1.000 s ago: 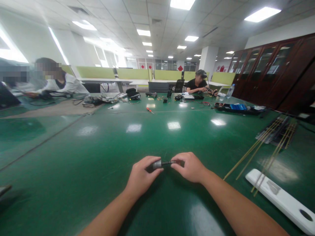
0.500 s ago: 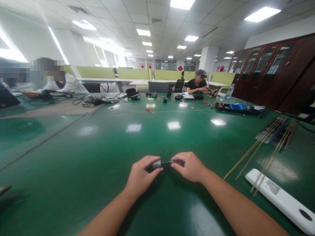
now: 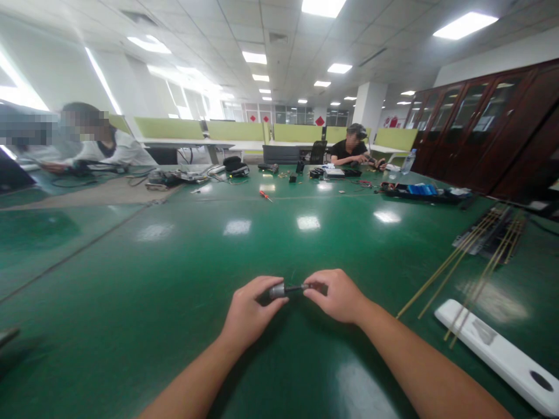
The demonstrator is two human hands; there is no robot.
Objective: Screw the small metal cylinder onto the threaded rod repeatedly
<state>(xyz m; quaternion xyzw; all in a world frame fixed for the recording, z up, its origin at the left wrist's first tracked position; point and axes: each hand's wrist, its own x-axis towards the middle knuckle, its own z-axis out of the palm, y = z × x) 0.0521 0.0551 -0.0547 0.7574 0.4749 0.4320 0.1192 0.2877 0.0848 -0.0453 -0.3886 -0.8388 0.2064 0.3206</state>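
Observation:
Just above the green table [image 3: 183, 326], my left hand [image 3: 251, 311] pinches a silver-grey cylinder [image 3: 276, 291] between thumb and fingers. It looks like a small motor, though its exact kind is not clear. A thin dark shaft [image 3: 294, 288] runs out of the cylinder to the right. The shaft's far end, with a small piece on it, sits in the fingertips of my right hand [image 3: 336, 295], which is closed in a pinch. Both hands thus hold the same assembly, lying roughly level. My right fingers partly cover its tip.
Thin brass-coloured rods [image 3: 454, 262] lie at the right, some across a long white plastic bar [image 3: 498, 355]. An orange screwdriver [image 3: 265, 196] lies farther off. Along the back are a black tray with blue parts [image 3: 421, 191] and a bottle [image 3: 409, 162]. Other people sit at the far side.
My left hand and the cylinder have shifted very slightly left. My right hand stays in place, and both grips are the same.

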